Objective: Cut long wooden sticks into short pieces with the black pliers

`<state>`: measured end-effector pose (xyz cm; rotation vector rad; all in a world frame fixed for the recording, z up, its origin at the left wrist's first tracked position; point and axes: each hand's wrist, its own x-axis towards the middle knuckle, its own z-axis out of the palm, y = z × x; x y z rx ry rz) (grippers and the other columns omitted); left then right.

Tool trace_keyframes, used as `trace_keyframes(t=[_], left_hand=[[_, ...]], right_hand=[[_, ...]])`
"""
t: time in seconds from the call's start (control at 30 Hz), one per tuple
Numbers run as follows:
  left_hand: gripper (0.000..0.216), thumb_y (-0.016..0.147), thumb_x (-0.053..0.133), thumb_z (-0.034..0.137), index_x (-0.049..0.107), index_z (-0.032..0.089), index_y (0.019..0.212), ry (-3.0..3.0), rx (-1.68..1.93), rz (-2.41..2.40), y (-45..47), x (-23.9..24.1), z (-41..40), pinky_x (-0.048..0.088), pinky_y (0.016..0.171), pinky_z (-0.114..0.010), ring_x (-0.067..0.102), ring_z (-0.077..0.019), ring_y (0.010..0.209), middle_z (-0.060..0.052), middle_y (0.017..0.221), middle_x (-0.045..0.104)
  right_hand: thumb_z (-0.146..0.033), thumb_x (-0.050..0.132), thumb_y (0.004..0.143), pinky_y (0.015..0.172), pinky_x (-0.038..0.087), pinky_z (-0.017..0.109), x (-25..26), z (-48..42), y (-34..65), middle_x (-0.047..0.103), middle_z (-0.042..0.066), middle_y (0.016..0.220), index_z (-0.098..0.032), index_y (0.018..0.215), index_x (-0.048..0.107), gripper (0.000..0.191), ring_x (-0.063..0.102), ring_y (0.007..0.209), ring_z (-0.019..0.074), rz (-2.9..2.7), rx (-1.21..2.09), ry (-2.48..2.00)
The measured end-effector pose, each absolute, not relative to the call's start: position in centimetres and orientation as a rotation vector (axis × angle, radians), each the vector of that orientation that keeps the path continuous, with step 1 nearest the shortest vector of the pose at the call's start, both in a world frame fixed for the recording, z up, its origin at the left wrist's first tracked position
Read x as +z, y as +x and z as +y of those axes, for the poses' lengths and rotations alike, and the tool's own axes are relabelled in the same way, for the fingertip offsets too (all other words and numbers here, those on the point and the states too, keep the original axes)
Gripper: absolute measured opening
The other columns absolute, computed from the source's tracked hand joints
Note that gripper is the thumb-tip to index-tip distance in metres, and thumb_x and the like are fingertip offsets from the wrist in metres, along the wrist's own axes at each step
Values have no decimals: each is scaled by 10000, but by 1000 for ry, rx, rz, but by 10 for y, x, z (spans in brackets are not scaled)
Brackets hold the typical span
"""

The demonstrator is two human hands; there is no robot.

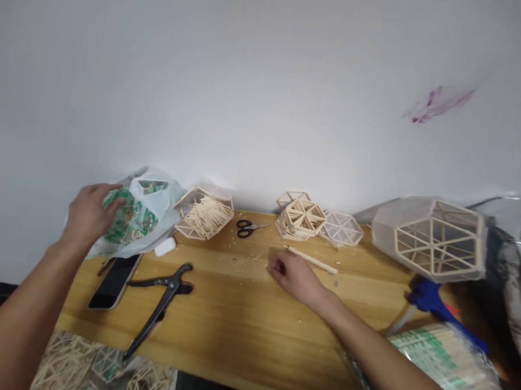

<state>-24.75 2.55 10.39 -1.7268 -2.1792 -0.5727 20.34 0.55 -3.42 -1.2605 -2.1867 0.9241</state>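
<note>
My left hand reaches over a white plastic bag, thumb and fingers apart. Beneath those fingers lie clear and green wrappers inside the bag. My right hand rests low over the wooden table with its fingers curled; whether anything is pinched in them is hidden. Just beyond it lies a pair of thin wooden sticks. Small wood crumbs are scattered to its left. Small black-handled scissors lie near the wall.
An open stick-framed container holds many short sticks. Stick-framed hexagonal pieces sit at the back, a larger one at right. Long-handled cutters, a phone, a blue glue gun and packaged sticks surround the work area.
</note>
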Motion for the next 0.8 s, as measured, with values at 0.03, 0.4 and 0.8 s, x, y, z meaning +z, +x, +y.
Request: trace_keyframes(t=[0.03, 0.4, 0.8], left_hand=[[334, 921, 452, 417, 654, 206, 1085, -1704, -630, -2114, -241, 102, 21, 445, 1085, -508, 561, -291, 1257, -48, 1168, 661], [403, 954, 420, 127, 550, 175, 1333, -2735, -364, -1602, -30, -7, -14, 450, 1108, -426, 532, -261, 1325, -161, 1420, 562], [302, 951, 481, 166, 533, 57, 1228, -2418, -173, -1912, -6, -32, 55, 492, 941, -475, 587, -333, 1126, -258, 1214, 555]], right_hand=[[-118, 590, 855, 602, 351, 227, -34, 6, 204, 628, 3, 716, -175, 812, 580, 72, 543, 640, 136, -2176, 915, -1260], [-172, 532, 924, 659, 402, 275, 19, 7, 223, 706, 71, 851, -175, 910, 647, 116, 621, 724, 191, -2197, 703, -1430], [-286, 530, 961, 709, 489, 328, 14, -26, 294, 735, 117, 988, -183, 1063, 667, 199, 701, 819, 248, -2321, 555, -1768]])
